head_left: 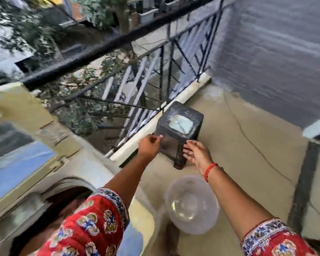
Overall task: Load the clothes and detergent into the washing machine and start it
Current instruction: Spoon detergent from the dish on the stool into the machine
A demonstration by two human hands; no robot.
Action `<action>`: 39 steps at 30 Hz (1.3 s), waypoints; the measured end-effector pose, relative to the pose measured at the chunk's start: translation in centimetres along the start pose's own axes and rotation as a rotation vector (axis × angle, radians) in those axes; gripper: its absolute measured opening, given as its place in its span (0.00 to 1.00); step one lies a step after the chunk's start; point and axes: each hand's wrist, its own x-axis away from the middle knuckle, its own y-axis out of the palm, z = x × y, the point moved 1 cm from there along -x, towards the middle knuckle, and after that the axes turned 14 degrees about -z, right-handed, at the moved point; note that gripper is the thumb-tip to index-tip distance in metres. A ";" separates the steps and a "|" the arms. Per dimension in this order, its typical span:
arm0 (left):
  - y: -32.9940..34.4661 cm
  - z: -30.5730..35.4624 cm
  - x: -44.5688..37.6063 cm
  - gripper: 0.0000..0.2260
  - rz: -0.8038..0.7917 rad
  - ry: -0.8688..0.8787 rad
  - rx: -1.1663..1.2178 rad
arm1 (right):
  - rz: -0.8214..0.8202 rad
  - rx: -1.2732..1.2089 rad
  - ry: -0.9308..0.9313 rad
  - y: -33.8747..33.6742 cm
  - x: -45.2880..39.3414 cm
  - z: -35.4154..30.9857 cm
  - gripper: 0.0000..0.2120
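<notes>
The washing machine (92, 169) stands at the lower left with its lid (17, 174) raised. Dark reddish clothes (67, 198) show in the drum opening. A dark plastic stool (166, 126) stands by the railing, and a pale square packet (181, 124) lies on its seat. Both arms reach out toward the stool. My left hand (149, 145) hovers at the stool's near left corner, fingers loosely apart and holding nothing. Spread open, my right hand (194, 152) sits just in front of the stool's near side. The frame is blurred.
A clear round plastic tub (191, 204) sits on the balcony floor between my arms. A black metal railing (166, 78) on a white kerb runs behind the stool. A grey wall (275, 52) closes the right side.
</notes>
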 end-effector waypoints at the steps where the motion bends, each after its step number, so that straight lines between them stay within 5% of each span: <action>1: 1.0 0.2 -1.9 0.15 -0.028 -0.020 -0.036 | 0.019 -0.002 0.013 -1.6 -1.3 -0.3 0.07; 11: 8.3 -1.4 -20.9 0.22 -0.197 -0.209 -0.233 | 0.037 0.092 0.132 -11.1 -18.1 1.1 0.02; 19: 12.2 -4.7 -34.4 0.22 -0.230 -0.237 -0.402 | 0.115 0.271 0.185 -14.0 -32.4 6.2 0.07; 28: 16.1 -9.3 -42.1 0.25 -0.196 -0.251 -0.431 | 0.226 0.296 0.225 -17.0 -41.2 10.6 0.09; 39: 16.5 -10.6 -45.2 0.17 -0.089 -0.263 -0.212 | 0.263 0.282 0.189 -17.1 -44.8 12.1 0.09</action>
